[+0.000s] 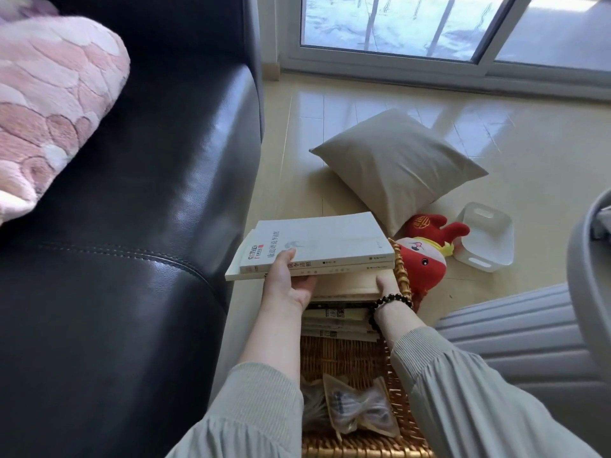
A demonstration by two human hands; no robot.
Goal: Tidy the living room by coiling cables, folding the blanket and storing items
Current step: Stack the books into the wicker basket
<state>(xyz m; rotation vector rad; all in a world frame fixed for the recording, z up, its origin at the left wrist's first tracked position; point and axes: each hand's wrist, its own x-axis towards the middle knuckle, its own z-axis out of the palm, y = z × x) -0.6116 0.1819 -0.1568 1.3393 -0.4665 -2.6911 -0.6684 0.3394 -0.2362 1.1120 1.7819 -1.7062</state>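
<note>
Bagged cables point(360, 408) lie in the wicker basket point(344, 358); left hand point(287, 282) and right hand point(386, 285) both grip the book stack point(317, 246) above its far end, where skewed top books might slide off if tilted

A black leather sofa point(148, 209) fills the frame's left, while glossy cream floor tiles point(529, 153) reflect daylight from the white-framed sliding glass door point(396, 24) along the top.

ribbed grey-green sleeves point(251, 411); dark beaded bracelet point(391, 300) on the right wrist.
</note>
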